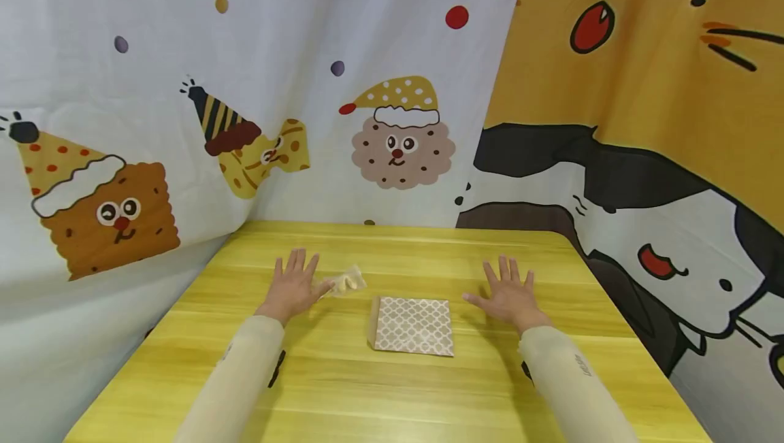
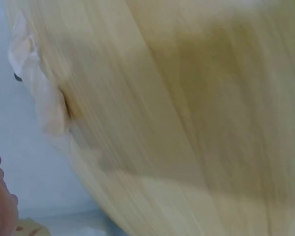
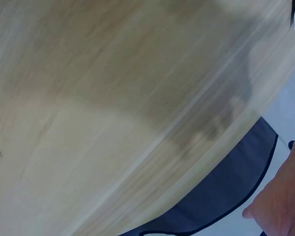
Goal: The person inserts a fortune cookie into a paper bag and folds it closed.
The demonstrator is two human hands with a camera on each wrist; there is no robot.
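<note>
My left hand [image 1: 294,290] is held over the left part of the table with its fingers spread and straight. Its thumb tip overlaps the near edge of a small clear plastic bag [image 1: 349,281] with pale pieces inside. My right hand [image 1: 510,299], fingers also spread, hovers at the right and holds nothing. Between the hands lies a flat beige packet [image 1: 414,325] with a white lattice pattern and a plain flap on its left side. Each wrist view catches only part of its hand: the left hand [image 2: 1,206] and the right hand [image 3: 282,196].
The yellow wood-grain table [image 1: 367,395] ends at a back edge with rounded corners. Behind and beside it hang a white curtain [image 1: 288,35] with cartoon biscuits and a cartoon animal cloth [image 1: 643,89] at the right.
</note>
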